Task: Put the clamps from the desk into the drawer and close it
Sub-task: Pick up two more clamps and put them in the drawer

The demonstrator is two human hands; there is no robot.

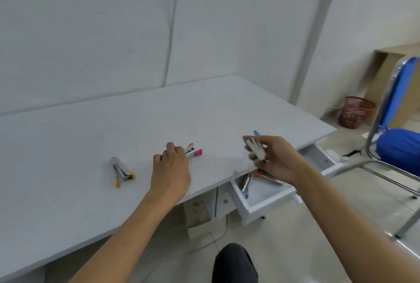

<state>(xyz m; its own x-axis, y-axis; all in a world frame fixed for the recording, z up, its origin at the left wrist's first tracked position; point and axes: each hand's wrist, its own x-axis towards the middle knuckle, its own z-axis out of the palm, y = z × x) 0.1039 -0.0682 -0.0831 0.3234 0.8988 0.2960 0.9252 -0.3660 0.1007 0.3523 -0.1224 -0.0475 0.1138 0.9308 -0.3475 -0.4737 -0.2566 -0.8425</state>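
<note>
the left hand (171, 169) closes its fingers on the pink clamp (193, 150) on the desk (91, 128); the right hand (272, 160) grips a blue clamp (255, 146) above the open drawer (266, 198); an orange clamp (121, 170) lies on the desk.

No text, label, brand, number or sign can be read anywhere in the head view. The metal clamps carry no legible marking, and the blur would hide any small print on them.
</note>
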